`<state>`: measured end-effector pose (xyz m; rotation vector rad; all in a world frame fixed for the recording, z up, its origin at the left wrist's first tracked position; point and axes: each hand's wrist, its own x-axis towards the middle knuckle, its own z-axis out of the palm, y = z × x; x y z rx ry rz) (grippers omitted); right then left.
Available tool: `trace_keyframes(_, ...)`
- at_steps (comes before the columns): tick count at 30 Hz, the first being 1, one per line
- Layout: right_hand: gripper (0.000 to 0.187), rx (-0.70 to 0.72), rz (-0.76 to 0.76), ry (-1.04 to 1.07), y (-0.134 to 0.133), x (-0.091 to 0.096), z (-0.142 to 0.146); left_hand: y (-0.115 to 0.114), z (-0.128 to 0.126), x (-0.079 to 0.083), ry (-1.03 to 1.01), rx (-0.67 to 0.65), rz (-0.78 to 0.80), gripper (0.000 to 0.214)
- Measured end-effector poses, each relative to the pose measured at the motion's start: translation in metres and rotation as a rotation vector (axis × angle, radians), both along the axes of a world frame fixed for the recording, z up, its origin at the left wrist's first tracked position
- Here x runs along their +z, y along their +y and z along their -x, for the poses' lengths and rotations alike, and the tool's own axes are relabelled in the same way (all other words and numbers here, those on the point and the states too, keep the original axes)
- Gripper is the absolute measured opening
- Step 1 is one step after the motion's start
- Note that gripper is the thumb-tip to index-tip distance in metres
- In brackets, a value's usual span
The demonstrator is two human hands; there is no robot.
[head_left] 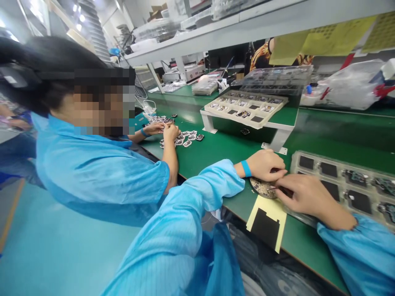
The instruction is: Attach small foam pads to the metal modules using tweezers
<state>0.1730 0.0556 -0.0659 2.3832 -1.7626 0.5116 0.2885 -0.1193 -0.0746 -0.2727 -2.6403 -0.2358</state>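
Observation:
My left hand (266, 165), with a blue band at the wrist, rests over a round, speckled disc (262, 188) on the bench. Its fingers are curled, and whatever they hold is hidden. My right hand (304, 192) meets it from the right, thumb and fingers pinched together above the disc; what is between them is too small to make out. Just below the disc lies a yellow sheet (253, 217) carrying a black cut-out piece (266, 231). Beside and partly behind my right hand is a clear compartment tray (295, 164) with black pads and small circuit boards (354, 177).
A co-worker in blue (108, 160) sits at left, handling small parts near a pile of white-framed pieces (185, 137). A raised stand (279, 139) bears a tray of parts (262, 119). A shelf (247, 31) runs overhead. Plastic bags (352, 84) lie at back right.

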Motion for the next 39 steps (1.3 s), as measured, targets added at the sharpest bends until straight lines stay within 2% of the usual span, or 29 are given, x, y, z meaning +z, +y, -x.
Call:
trace_keyframes(7,0.023,-0.007,-0.01,-0.058,0.003,-0.001,-0.003,-0.005,-0.004,-0.005,0.047,0.025,-0.133,0.04)
trace_keyframes(12,0.019,0.0,0.025,-0.116,0.005,-0.006,-0.001,-0.018,-0.004,-0.017,0.135,0.074,-0.375,0.041)
trace_keyframes(15,0.015,-0.008,0.079,-0.163,0.005,-0.008,0.003,-0.028,-0.006,-0.019,0.136,0.169,-0.504,0.04)
trace_keyframes(18,0.012,-0.027,0.125,-0.217,0.008,-0.005,0.003,-0.033,-0.008,-0.017,0.119,0.254,-0.541,0.037)
trace_keyframes(22,0.01,-0.048,0.217,-0.289,0.013,0.005,0.002,-0.033,-0.008,-0.014,0.16,0.243,-0.584,0.037)
trace_keyframes(26,0.01,-0.164,0.34,-0.326,0.017,0.008,0.003,-0.033,-0.005,-0.013,0.16,0.236,-0.61,0.035)
trace_keyframes(31,0.018,-0.265,0.442,-0.42,0.03,0.01,0.004,-0.031,-0.004,-0.012,0.137,0.33,-0.628,0.034)
trace_keyframes(35,0.024,-0.379,0.443,-0.505,0.042,0.016,0.011,-0.03,-0.002,-0.014,0.087,0.382,-0.645,0.034)
trace_keyframes(39,0.027,-0.565,0.458,-0.58,0.049,0.014,0.024,-0.031,0.001,-0.019,0.06,0.432,-0.685,0.029)
